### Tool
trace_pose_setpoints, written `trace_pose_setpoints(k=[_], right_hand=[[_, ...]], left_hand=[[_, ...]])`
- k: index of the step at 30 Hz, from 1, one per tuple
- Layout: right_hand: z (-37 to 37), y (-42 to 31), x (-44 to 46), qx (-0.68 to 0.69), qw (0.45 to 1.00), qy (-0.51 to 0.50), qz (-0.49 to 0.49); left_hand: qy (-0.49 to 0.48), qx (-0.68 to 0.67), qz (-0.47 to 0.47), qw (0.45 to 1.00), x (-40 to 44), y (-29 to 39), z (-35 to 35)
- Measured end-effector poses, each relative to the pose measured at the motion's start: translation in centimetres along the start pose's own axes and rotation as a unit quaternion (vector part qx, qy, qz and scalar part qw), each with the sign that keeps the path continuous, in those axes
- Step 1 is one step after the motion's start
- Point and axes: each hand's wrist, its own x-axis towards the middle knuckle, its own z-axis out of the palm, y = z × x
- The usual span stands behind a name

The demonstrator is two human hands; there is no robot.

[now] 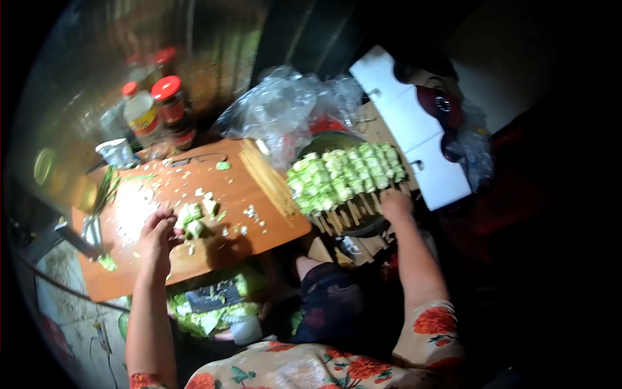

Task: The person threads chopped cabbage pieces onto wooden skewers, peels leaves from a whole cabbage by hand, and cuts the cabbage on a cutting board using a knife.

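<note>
My left hand point(159, 230) hovers over the left part of the wooden cutting board point(194, 249), its fingers loosely bent and apart, with nothing visible in them. Just right of it lie pale green cabbage pieces point(192, 220). At the right, my right hand point(396, 204) closes on the stick end of a cabbage skewer at the end of a row. These cabbage skewers point(346, 172) rest side by side across a dark round pot point(327, 139), sticks pointing toward me. Bare wooden skewers point(269, 178) lie bundled along the board's right edge.
Behind the board stand a bottle point(142, 117) and a red-lidded jar point(172, 107). A clear plastic bag point(278, 107) lies behind the pot; a white foam box point(411, 129) is to its right. Below the board, a knife blade point(212, 296) lies on cabbage leaves point(207, 322).
</note>
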Motion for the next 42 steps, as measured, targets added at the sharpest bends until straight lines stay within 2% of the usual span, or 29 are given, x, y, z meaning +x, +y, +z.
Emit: trace_pose_setpoints(k=[2, 3, 4, 6, 7, 9, 11, 12, 13, 15, 16, 17, 19, 21, 23, 29, 31, 33, 35, 36, 37, 38, 39, 40, 41, 42], right_hand=[[-1.7, -0.7, -1.3, -0.013, 1.000, -0.002, 0.013], [-3.0, -2.1, -2.8, -0.030, 0.999, 0.039, -0.008], [-2.9, -2.6, -3.0, -0.020, 0.996, 0.083, -0.037], [-6.2, -6.7, -6.3, -0.003, 0.990, 0.066, -0.126], [-7.1, -8.7, -7.9, 0.027, 0.985, 0.063, -0.161], [-8.3, -12.9, -11.0, 0.089, 0.967, 0.031, -0.235], [-8.4, -16.8, -13.5, 0.162, 0.928, 0.033, -0.334], [-8.1, -18.7, -14.6, 0.171, 0.913, 0.040, -0.367], [-7.4, -20.3, -15.2, 0.196, 0.902, 0.006, -0.385], [-5.5, -22.8, -16.0, 0.198, 0.894, -0.031, -0.402], [-4.6, -23.7, -16.1, 0.188, 0.897, -0.061, -0.396], [-3.7, -24.2, -15.9, 0.176, 0.899, -0.090, -0.390], [-1.8, -24.0, -15.5, 0.177, 0.904, -0.088, -0.378], [0.1, -23.6, -14.3, 0.178, 0.910, -0.084, -0.364], [1.8, -22.2, -12.4, 0.167, 0.928, -0.118, -0.312], [4.7, -21.7, -9.1, 0.169, 0.944, -0.123, -0.255], [5.3, -22.5, -8.8, 0.168, 0.949, -0.128, -0.235], [6.5, -23.0, -8.2, 0.133, 0.961, -0.068, -0.233], [7.7, -23.4, -7.8, 0.111, 0.968, -0.060, -0.216], [8.0, -23.7, -7.8, 0.090, 0.974, -0.055, -0.200], [8.2, -23.9, -7.6, 0.090, 0.974, -0.053, -0.200], [8.5, -24.2, -7.4, 0.060, 0.977, -0.059, -0.196], [8.5, -24.4, -7.4, 0.029, 0.979, -0.065, -0.191], [8.3, -24.8, -7.4, 0.029, 0.979, -0.065, -0.192], [8.0, -25.1, -7.3, 0.007, 0.981, -0.086, -0.175], [7.8, -25.5, -7.4, -0.014, 0.981, -0.106, -0.159]], left_hand=[[0.017, 0.029, 0.000, 0.999, 0.5, 0.2, -1.2], [0.028, 0.046, 0.008, 0.998, 1.0, 0.1, -1.9], [0.023, 0.060, 0.026, 0.998, 1.3, 0.1, -2.6], [0.081, 0.166, 0.038, 0.982, 1.8, 0.5, -3.2], [0.074, 0.216, 0.096, 0.969, 2.7, -0.6, -4.1], [0.054, 0.326, 0.102, 0.938, 4.3, -2.2, -5.9], [0.033, 0.360, 0.069, 0.930, 4.6, -3.1, -6.2], [0.018, 0.361, 0.001, 0.932, 4.3, -2.7, -5.5], [0.010, 0.376, -0.001, 0.927, 3.8, -2.6, -5.0], [0.012, 0.415, -0.007, 0.910, 4.9, -4.4, -5.3], [0.010, 0.438, 0.049, 0.898, 5.2, -5.3, -5.3], [0.010, 0.438, 0.047, 0.898, 5.6, -6.1, -5.6], [-0.006, 0.577, 0.088, 0.812, 5.2, -5.9, -4.7], [-0.005, 0.574, 0.095, 0.813, 4.9, -5.8, -4.2], [-0.009, 0.605, 0.079, 0.792, 5.0, -5.6, -3.7], [-0.002, 0.592, 0.047, 0.805, 5.6, -5.7, -3.3], [0.001, 0.565, 0.048, 0.824, 4.5, -5.0, -3.0], [0.004, 0.559, 0.062, 0.827, 4.2, -5.1, -3.3], [0.026, 0.545, 0.050, 0.837, 4.1, -4.9, -3.9], [0.028, 0.487, 0.024, 0.873, 4.2, -4.6, -4.2], [0.028, 0.486, 0.025, 0.873, 4.2, -4.4, -4.3], [0.050, 0.347, 0.005, 0.937, 4.0, -4.1, -4.4], [0.070, 0.199, -0.015, 0.977, 3.5, -3.3, -4.3], [0.056, 0.123, -0.022, 0.991, 3.0, -2.5, -4.3], [0.057, 0.122, -0.021, 0.991, 2.6, -1.7, -4.2], [0.035, 0.066, -0.027, 0.997, 2.3, -1.0, -4.2]])
